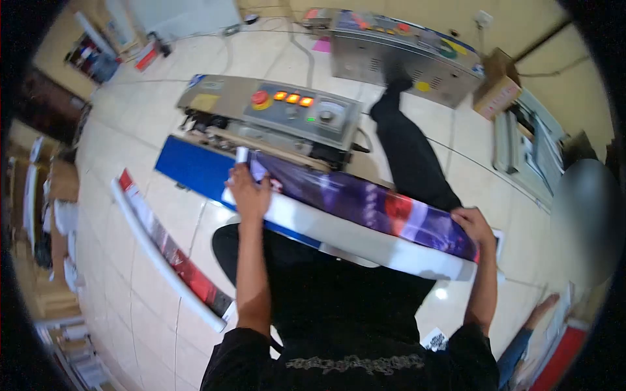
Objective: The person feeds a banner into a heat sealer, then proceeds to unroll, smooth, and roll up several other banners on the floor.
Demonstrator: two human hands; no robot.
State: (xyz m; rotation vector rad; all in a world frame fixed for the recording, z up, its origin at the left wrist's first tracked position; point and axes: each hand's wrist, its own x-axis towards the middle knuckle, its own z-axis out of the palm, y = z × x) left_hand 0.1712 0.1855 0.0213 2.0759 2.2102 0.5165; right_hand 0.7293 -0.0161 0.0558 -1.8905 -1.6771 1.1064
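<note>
A partly rolled banner [339, 195], purple with red and light patches and a white underside, stretches across my lap. My left hand [250, 190] grips its left end, fingers over the printed face. At the other end my right hand [474, 227] is closed on the banner's edge. Just beyond the banner stands a band sealing machine [225, 98] with a red stop button [261, 99], lit orange switches and a dial. Its blue platform [195, 171] runs partly under the banner's left end.
Another rolled banner [163, 247] lies on the tiled floor to the left. A second metal machine [365, 55] stands at the back, beside a cardboard box [499, 85]. My outstretched leg [414, 150] lies right of the nearer machine. Another person's foot [542, 309] shows at lower right.
</note>
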